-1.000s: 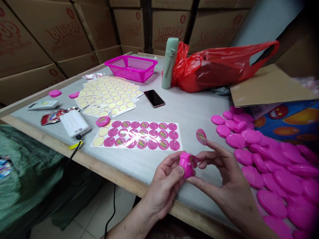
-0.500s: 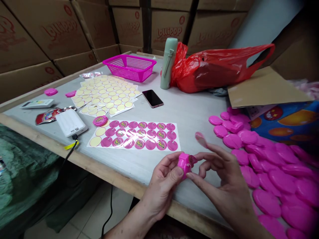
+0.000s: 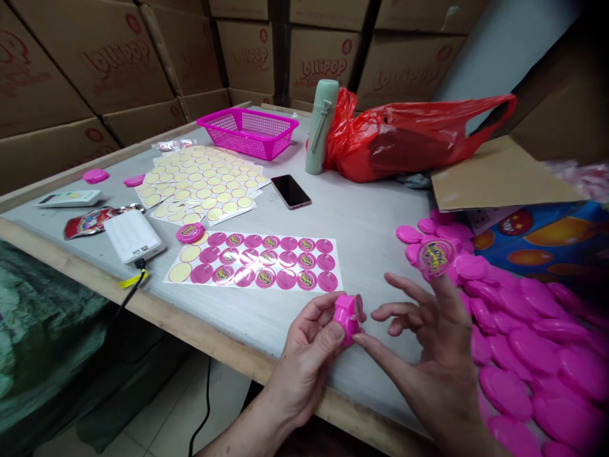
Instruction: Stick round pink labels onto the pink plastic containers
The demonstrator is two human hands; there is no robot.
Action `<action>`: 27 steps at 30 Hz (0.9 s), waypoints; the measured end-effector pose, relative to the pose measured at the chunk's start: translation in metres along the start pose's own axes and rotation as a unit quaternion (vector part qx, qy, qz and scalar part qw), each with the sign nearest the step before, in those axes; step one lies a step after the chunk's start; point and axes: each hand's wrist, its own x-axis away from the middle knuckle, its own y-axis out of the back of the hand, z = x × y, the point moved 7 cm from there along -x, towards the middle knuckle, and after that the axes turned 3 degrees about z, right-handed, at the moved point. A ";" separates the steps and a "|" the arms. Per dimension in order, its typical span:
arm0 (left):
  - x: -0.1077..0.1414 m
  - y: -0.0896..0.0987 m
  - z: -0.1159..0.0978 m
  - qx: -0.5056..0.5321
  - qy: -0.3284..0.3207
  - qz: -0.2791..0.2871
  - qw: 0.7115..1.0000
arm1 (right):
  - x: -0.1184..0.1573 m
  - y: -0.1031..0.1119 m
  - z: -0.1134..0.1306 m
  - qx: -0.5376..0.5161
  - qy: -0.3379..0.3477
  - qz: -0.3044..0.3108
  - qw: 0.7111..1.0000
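Near the table's front edge, my left hand (image 3: pixel 307 358) is closed around a small pink plastic case (image 3: pixel 345 317), tilted on its side, thumb in front. A round sticker shows on the case's right face. My right hand (image 3: pixel 431 352) has its fingers spread, with the thumb tip touching the lower right of the case. Another round printed sticker (image 3: pixel 436 257) clings to one raised fingertip of that hand. Beyond my hands lies a sheet of round pink stickers (image 3: pixel 248 257), some spots peeled bare on its left. A stickered pink case (image 3: pixel 190 233) sits on its corner.
Many pink cases (image 3: pixel 535 343) are heaped at the right beside an open carton (image 3: pixel 507 171). Behind are a phone (image 3: pixel 291 191), a green flask (image 3: pixel 322 127), a red bag (image 3: pixel 399 139), a pink basket (image 3: pixel 247 132) and used sticker sheets (image 3: pixel 202 178). A corded power bank (image 3: pixel 133 235) is left.
My right fingers have lifted and spread away from the case, turning the fingertip sticker's printed face into view. My left hand keeps its hold, moving slightly left.
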 end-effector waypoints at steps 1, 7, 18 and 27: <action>0.000 0.000 0.000 0.001 0.001 -0.001 1.000 | -0.001 0.003 0.001 0.010 0.005 -0.007 1.000; 0.000 0.003 0.000 -0.050 -0.003 -0.010 0.999 | 0.004 0.004 0.006 0.020 0.029 0.026 0.999; 0.000 0.000 -0.002 -0.104 -0.002 -0.015 0.994 | 0.002 0.002 0.002 0.026 -0.001 0.016 1.000; 0.001 0.002 0.003 -0.071 0.033 -0.022 0.997 | -0.010 0.006 -0.012 -0.042 -0.102 0.078 0.991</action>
